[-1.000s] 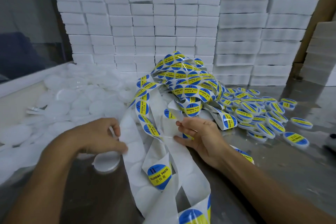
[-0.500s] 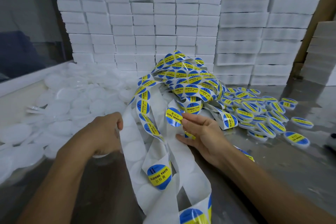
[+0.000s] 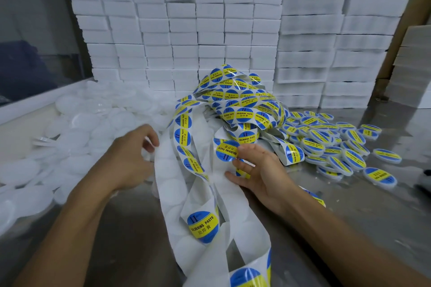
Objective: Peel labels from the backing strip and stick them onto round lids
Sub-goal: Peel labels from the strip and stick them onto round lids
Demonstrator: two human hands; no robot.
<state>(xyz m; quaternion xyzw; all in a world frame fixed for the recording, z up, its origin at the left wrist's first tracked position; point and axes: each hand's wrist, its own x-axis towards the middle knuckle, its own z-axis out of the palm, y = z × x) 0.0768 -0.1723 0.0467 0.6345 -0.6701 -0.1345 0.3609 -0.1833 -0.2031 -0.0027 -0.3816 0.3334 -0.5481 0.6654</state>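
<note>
At the middle of the steel tabletop (image 3: 349,216), the right hand (image 3: 261,170) now pinches a freshly peeled blue-and-yellow label (image 3: 227,151) between thumb and fingertips, clear of the backing strip (image 3: 177,184); a second ago that hand was only working at the strip, with no label free. The left hand (image 3: 130,158) has lifted off the bare lid it pressed near the front edge and now curls round something white beside the strip, though blur hides whether it is a lid or paper. Plain lids (image 3: 77,123) heap toward the left edge; labelled lids (image 3: 338,147) spread toward the right edge. Judging by this, the peel is done and sticking comes next.
</note>
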